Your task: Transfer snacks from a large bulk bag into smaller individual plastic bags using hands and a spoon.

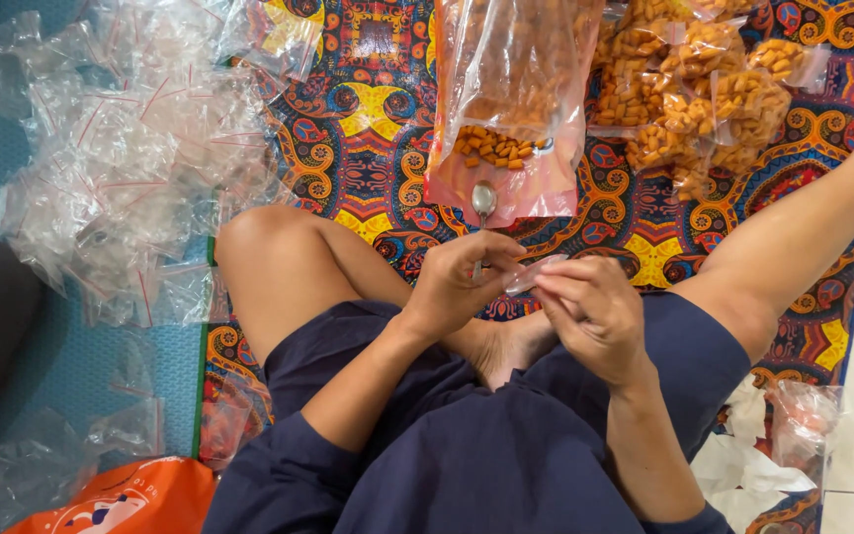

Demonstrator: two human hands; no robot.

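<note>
Both hands, left hand and right hand, pinch a small clear bag, seemingly empty.

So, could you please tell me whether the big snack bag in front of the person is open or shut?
Open: the big snack bag gapes at its near end, a spoon lying at the mouth.
</note>
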